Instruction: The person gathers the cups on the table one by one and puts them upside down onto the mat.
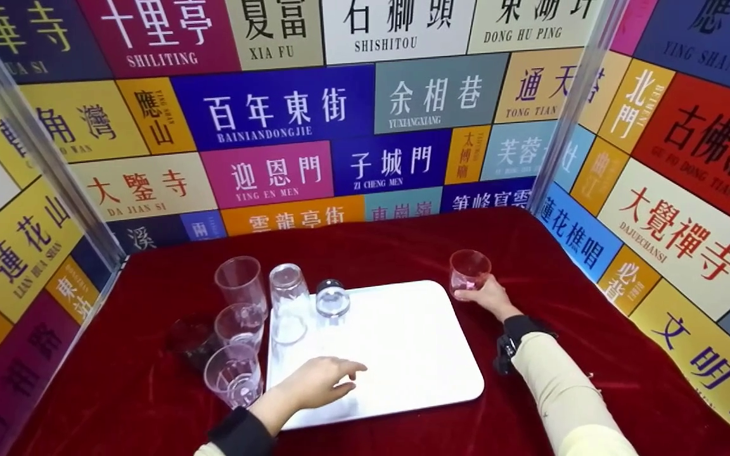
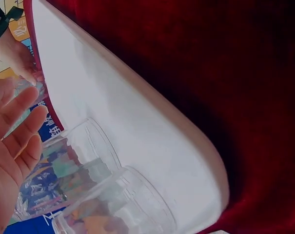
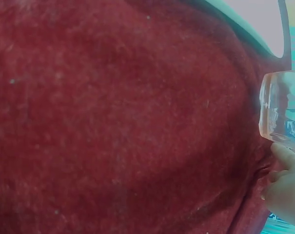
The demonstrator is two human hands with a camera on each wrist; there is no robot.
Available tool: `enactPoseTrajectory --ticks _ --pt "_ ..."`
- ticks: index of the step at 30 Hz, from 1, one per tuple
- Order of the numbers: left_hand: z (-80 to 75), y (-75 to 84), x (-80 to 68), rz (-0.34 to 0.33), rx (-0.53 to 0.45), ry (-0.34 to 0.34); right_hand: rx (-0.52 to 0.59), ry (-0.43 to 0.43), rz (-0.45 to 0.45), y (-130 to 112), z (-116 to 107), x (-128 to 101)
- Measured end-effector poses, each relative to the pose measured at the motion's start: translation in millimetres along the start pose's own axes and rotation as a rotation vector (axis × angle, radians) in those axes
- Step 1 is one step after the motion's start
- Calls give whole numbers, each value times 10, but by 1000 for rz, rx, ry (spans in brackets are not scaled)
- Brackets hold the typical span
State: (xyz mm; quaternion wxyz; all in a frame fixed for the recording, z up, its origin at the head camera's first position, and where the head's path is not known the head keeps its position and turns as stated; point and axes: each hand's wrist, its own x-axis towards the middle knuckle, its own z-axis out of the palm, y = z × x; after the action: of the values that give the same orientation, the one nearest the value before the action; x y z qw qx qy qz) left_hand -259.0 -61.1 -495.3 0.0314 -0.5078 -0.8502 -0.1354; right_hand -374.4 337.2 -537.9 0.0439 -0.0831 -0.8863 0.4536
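My right hand point(image 1: 492, 297) grips a clear drinking glass point(image 1: 469, 266) on the cloth just past the tray's right edge. In the right wrist view the fingers point(image 3: 286, 158) lie around the same glass point(image 3: 279, 107). My left hand point(image 1: 320, 383) hovers over the near left part of the white tray point(image 1: 403, 342), fingers loosely bent and holding nothing. A tall glass point(image 1: 289, 285) stands upside down at the tray's left side, beside a shorter glass point(image 1: 333, 301) at its far edge. The left wrist view shows the left palm point(image 2: 6, 161) near glasses point(image 2: 103, 195).
Left of the tray stand a tall clear glass point(image 1: 238, 278), a middle glass point(image 1: 238, 326) and a nearer faceted glass point(image 1: 235, 377). A dark shape point(image 1: 194, 342), hard to make out, lies beside them. Red cloth point(image 1: 390, 244) covers the table; sign-patterned walls point(image 1: 270, 114) enclose it.
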Motion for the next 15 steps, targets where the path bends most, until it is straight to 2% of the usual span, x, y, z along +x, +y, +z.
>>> enactPoseTrajectory --ticks 6,15 --pt "-14 -42 -50 -7 11 16 -42 25 29 -2 6 -3" --pt "-12 -34 -60 -8 7 26 -89 78 -2 17 43 -13"
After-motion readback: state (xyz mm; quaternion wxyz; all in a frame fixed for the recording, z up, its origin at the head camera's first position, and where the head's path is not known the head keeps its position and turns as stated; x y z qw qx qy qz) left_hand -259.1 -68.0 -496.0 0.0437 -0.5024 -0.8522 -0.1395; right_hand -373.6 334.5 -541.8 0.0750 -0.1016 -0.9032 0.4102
